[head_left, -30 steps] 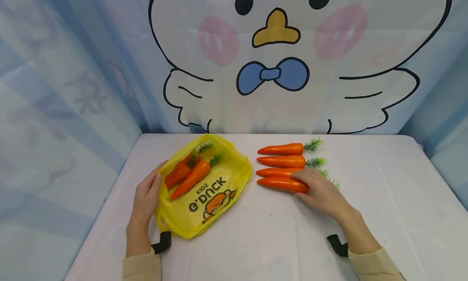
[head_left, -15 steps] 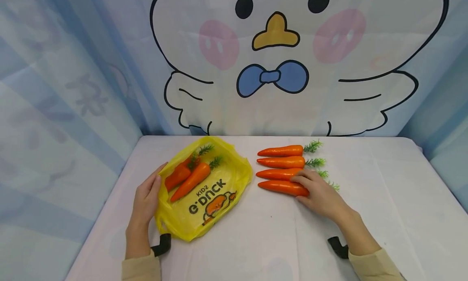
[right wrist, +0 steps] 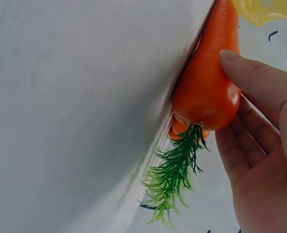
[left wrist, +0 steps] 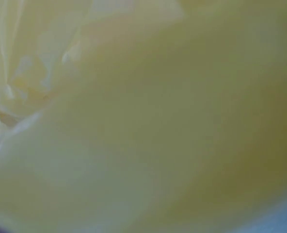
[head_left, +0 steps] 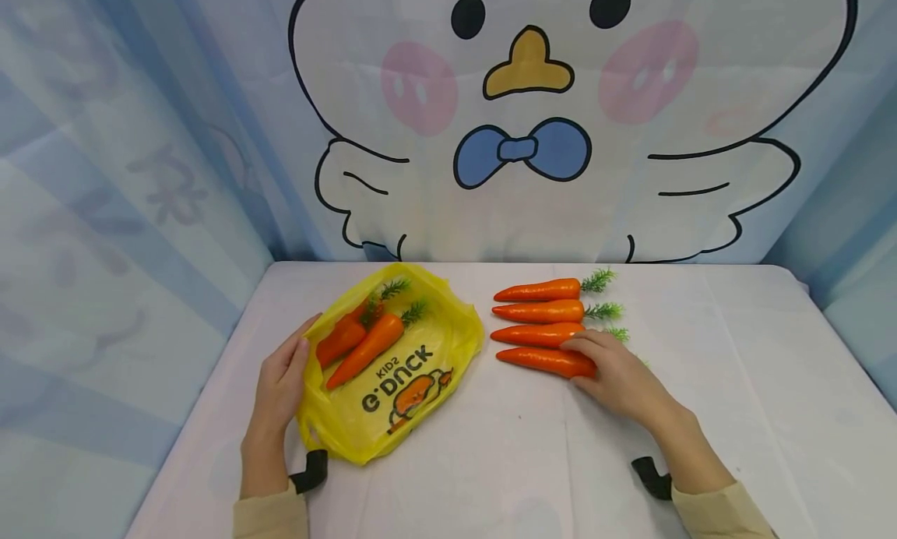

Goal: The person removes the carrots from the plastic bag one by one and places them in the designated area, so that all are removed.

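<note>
On the left of the table lies a yellow plastic bag (head_left: 434, 344) with its mouth spread and carrots (head_left: 371, 346) with green tops inside. My left hand (head_left: 279, 379) holds the bag's left rim, thumb on the near side and the other fingers partly hidden. Yellow film fills most of the left wrist view. To the right, several carrots lie in a row with tips pointing left. My right hand (head_left: 620, 371) pinches the thick end of the nearest carrot (head_left: 539, 358) between thumb and fingers. In the right wrist view this carrot (right wrist: 209, 80) is low beside the white cloth.
Beyond the gripped carrot lie another carrot (head_left: 532, 335), a third carrot (head_left: 539, 311) and the farthest carrot (head_left: 539, 290). A white cloth (head_left: 490, 461) covers the table. A curtain with a cartoon figure (head_left: 522, 212) hangs behind its far edge.
My right hand has shifted slightly right, and the nearest carrot has slid a little right with it. The left hand and the bag stay in place.
</note>
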`<state>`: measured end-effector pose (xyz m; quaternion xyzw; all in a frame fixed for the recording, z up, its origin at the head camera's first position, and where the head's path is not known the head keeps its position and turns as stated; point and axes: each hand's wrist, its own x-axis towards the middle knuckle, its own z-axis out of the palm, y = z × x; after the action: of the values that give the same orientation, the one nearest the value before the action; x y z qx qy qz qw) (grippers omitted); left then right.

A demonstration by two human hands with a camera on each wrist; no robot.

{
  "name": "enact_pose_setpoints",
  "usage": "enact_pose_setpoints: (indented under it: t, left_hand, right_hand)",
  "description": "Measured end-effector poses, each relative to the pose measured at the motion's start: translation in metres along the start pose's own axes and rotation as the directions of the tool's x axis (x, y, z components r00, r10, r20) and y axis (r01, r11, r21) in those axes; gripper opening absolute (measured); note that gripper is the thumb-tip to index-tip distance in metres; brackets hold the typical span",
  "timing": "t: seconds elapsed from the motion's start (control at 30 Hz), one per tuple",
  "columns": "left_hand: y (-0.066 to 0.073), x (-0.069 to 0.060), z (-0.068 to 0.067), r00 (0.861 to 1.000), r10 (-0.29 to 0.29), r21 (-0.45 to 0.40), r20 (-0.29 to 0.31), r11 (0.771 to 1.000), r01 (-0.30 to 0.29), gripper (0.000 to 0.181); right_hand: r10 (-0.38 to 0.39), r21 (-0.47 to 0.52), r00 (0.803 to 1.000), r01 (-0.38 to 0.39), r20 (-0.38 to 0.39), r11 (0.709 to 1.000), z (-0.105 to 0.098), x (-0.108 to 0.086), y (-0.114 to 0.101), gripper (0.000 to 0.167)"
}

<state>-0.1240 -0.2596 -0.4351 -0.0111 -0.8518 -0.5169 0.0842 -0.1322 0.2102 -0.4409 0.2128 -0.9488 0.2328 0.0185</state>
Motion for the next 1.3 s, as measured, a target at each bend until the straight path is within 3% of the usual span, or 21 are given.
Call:
enact_pose_setpoints:
  t: [0.67, 1.03, 1.3]
  left_hand:
    - [0.003, 0.0, 0.0, 1.0, 0.026, -0.006, -0.006, 1.0, -0.026, 0.045]
    - [0.002, -0.001, 0.001, 1.0, 0.029, -0.008, -0.006, 1.0, -0.029, 0.044]
    - [0.003, -0.001, 0.0, 0.999, 0.044, -0.006, -0.012, 0.999, -0.044, 0.044]
  right_hand:
    - [0.006, 0.061, 0.998, -0.003, -0.055, 0.998, -0.007, -0.003, 0.003, 0.045]
    - [-0.017, 0.088, 0.994, 0.027, -0.105, 0.996, -0.009, 0.002, 0.002, 0.045]
    - [0.0, 0.132, 0.995, 0.014, -0.102, 0.991, -0.009, 0.012, -0.005, 0.051]
